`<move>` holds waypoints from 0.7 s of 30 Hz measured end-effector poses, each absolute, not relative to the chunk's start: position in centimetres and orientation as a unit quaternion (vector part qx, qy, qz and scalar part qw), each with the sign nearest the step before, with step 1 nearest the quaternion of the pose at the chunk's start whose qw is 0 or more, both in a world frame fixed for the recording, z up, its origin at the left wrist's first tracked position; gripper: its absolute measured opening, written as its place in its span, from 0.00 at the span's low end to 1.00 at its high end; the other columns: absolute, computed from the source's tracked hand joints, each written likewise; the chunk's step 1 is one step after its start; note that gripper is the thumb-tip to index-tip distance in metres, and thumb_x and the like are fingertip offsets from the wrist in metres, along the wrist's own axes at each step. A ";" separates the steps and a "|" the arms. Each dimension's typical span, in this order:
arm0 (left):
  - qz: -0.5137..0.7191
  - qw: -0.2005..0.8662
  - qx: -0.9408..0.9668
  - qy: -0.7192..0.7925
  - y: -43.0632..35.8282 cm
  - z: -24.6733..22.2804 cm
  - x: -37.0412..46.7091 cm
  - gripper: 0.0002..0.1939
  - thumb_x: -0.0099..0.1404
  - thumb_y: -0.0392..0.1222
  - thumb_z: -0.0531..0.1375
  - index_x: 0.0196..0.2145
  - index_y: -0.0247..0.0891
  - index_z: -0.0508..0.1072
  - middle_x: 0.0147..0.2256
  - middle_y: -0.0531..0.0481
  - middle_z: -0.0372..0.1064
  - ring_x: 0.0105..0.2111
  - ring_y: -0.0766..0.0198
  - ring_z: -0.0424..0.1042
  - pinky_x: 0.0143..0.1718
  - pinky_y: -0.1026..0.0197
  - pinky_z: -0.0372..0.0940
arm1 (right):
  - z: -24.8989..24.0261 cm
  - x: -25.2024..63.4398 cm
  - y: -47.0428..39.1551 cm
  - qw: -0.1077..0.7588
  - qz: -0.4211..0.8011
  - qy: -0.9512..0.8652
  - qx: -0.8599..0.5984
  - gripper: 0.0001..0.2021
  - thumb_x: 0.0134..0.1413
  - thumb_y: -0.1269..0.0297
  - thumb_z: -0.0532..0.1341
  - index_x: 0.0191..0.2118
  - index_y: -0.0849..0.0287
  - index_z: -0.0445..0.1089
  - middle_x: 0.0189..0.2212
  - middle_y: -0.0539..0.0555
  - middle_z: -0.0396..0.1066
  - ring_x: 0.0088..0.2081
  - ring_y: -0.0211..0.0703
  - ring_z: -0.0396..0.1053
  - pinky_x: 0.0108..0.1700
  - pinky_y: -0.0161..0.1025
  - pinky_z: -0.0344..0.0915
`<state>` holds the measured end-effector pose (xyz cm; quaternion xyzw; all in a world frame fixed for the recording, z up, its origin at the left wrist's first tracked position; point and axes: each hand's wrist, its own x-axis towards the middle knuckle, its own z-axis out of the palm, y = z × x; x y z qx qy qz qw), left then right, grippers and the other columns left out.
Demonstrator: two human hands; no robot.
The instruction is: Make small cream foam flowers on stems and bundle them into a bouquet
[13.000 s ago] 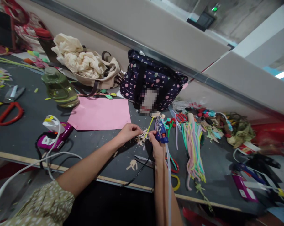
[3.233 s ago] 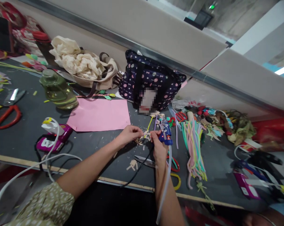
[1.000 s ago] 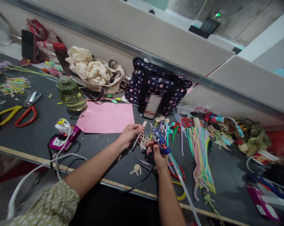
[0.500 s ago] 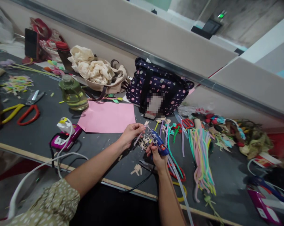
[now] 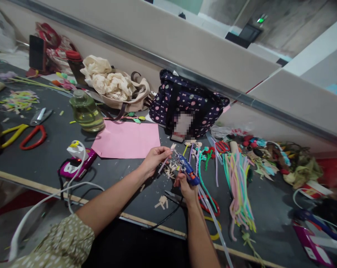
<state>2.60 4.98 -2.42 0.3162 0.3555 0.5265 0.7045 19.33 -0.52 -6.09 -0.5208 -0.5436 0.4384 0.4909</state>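
My right hand (image 5: 186, 185) is wrapped round a blue glue gun (image 5: 189, 172), whose nozzle points up and to the left. A clear glue stick (image 5: 213, 217) trails from its back end. Close to the nozzle, my left hand (image 5: 156, 160) pinches a thin pale purple stem (image 5: 163, 165) with small cream petals (image 5: 173, 147) at its top. Below the hands lie several small cream pieces (image 5: 172, 169), and a second little pile (image 5: 161, 202) is nearer the edge. Scissors (image 5: 213, 204) with red and yellow handles lie partly under my right forearm.
A pink sheet (image 5: 129, 139) lies left of my hands, near a green-tinted bottle (image 5: 86, 113) and a purple power strip (image 5: 77, 167). Pastel pipe cleaners (image 5: 238, 190) lie to the right. Behind stands a dark patterned bag (image 5: 185, 100). A white cable (image 5: 45, 201) crosses the table's front edge.
Almost nothing differs. The glue gun and my right hand have shifted very slightly, and the view has tilted a little; both holds are the same.
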 end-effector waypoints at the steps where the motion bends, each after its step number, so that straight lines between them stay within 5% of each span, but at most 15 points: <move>1: 0.527 0.704 0.316 0.355 5.0 -2.4 2.6 0.21 0.45 0.52 0.70 0.29 0.33 0.73 0.24 0.53 0.67 0.22 0.73 0.63 0.27 0.68 0.61 | -6.2 19.3 -0.5 0.493 0.442 -0.543 -0.517 0.17 0.48 0.48 0.63 0.26 0.58 0.65 0.12 0.44 0.61 0.15 0.37 0.62 0.22 0.37 0.62; 21: 0.537 0.696 0.317 0.356 5.1 -2.5 2.6 0.19 0.46 0.51 0.69 0.28 0.33 0.74 0.24 0.53 0.67 0.22 0.72 0.63 0.26 0.68 0.61 | -5.5 19.1 -0.4 0.466 0.438 -0.563 -0.523 0.19 0.47 0.46 0.63 0.21 0.56 0.63 0.11 0.45 0.59 0.15 0.38 0.62 0.21 0.37 0.61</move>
